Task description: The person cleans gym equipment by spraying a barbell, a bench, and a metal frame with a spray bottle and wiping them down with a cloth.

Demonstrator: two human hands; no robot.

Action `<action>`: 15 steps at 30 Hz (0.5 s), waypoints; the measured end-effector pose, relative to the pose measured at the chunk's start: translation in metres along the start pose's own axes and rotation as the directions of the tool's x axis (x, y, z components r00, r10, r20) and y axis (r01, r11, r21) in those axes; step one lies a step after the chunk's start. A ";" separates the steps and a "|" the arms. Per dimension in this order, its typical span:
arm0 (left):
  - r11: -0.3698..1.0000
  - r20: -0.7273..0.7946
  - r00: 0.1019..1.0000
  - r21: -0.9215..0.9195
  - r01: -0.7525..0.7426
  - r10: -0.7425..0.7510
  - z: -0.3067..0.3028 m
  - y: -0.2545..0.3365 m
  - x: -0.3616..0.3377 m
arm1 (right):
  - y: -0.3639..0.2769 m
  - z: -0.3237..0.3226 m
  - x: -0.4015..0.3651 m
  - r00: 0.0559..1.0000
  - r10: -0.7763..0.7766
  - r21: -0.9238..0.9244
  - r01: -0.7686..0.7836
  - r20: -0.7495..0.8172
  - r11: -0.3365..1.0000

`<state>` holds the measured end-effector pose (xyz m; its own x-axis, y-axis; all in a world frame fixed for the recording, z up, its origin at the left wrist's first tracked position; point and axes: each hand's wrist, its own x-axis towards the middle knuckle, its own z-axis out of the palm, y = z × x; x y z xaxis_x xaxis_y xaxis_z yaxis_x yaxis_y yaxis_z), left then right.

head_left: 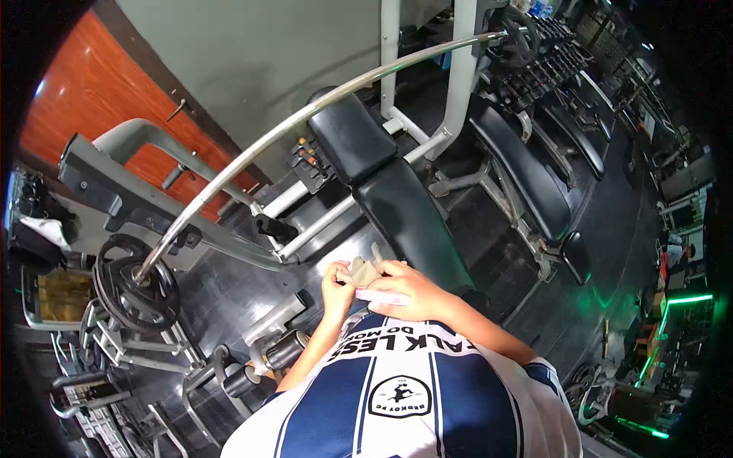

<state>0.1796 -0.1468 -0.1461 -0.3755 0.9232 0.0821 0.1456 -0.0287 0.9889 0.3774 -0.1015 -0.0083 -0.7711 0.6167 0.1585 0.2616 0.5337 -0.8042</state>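
In front of my chest, both hands are close together over a crumpled beige piece of cloth (363, 273). My left hand (336, 288) pinches its left side with bent fingers. My right hand (410, 293) is closed around its right side, and a pale pink and white strip (382, 297) shows under those fingers. What that strip is, I cannot make out. Just beyond my hands lies a black padded bench (408, 210). A long steel barbell (305, 112) spans the view above the bench, apart from both hands.
Black weight plates (136, 282) sit on the barbell's left end, and another plate (517, 40) on its right. A second padded bench (527, 179) stands to the right. A dumbbell rack (542, 72) is at the back right, a wooden door (107, 99) at the left.
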 end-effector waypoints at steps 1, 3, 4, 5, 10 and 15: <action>0.996 0.004 0.996 -0.004 0.087 -0.087 0.003 -0.002 -0.002 | 0.007 0.001 -0.010 1.000 -0.011 0.002 0.011 0.014 1.000; 0.996 0.039 0.998 0.074 -0.042 0.040 0.007 0.022 -0.007 | 0.023 0.002 -0.030 1.000 -0.003 0.181 0.005 -0.011 0.983; 0.974 0.108 0.981 0.146 -0.176 0.161 0.008 0.034 -0.009 | 0.027 -0.004 -0.038 1.000 -0.011 0.190 0.010 0.006 0.982; 0.979 0.184 0.970 0.098 -0.177 0.157 0.009 0.039 -0.010 | 0.032 -0.011 -0.047 0.999 0.042 0.163 -0.038 -0.018 0.986; 0.990 0.427 0.894 0.086 0.108 -0.134 0.030 0.049 -0.042 | 0.055 -0.035 -0.088 0.973 0.151 0.106 -0.134 -0.173 0.985; 0.973 0.342 0.911 0.052 0.227 -0.231 0.080 0.061 -0.065 | 0.068 -0.047 -0.130 0.953 0.257 0.194 -0.225 -0.163 0.955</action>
<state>0.2864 -0.1773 -0.1011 -0.0625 0.9786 -0.1958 0.1042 0.2015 0.9739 0.5229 -0.1178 -0.0567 -0.5727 0.8189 0.0372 0.3107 0.2588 -0.9146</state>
